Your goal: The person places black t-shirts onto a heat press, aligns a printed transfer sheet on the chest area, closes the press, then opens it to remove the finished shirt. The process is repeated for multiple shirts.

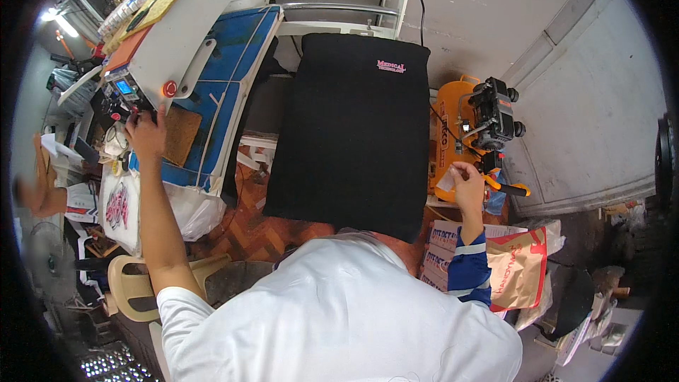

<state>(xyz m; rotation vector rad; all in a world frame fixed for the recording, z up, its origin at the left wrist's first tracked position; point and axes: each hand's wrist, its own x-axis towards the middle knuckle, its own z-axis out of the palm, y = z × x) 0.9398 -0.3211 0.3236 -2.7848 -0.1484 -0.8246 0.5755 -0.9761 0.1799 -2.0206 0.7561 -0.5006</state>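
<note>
- On the flat lower platen of the heat press, directly before me, a black fabric garment [353, 134] lies spread smooth, a small pink-and-white printed mark near its upper right corner; it covers the platen entirely and hangs over the near edge, presumably so that the cloth lies without wrinkles.
- My left hand [145, 133] reaches out to the left, fingers bent over the control end of the swung-aside white upper press plate [184, 42], just below a round red button [169, 88] and beside a small blue-lit display panel [124, 87]. Whether the fingers press a control or merely rest there cannot be told.
- My right hand [467, 184], raised at the right in a blue sleeve with pale stripes, pinches a small, thin, translucent slip of film or paper [447, 180] between thumb and fingertips, held clear of the garment, apparently to keep it flat and clean.
- A blue padded bench surface [226, 85] lies under the swung plate, a brown square mat [180, 134] resting on it close to my left hand.
- An orange air compressor with a black motor [474, 120] stands at the right against a grey concrete wall.
- Below it are stacked cardboard cartons [442, 251] and a red-and-tan paper bag [520, 265].
- Flooring of reddish wood parquet shows beneath the press; a beige plastic chair [141, 279] stands at lower left.
- Another person's arm [42, 194] appears at the far left edge, apart from mine.
</note>
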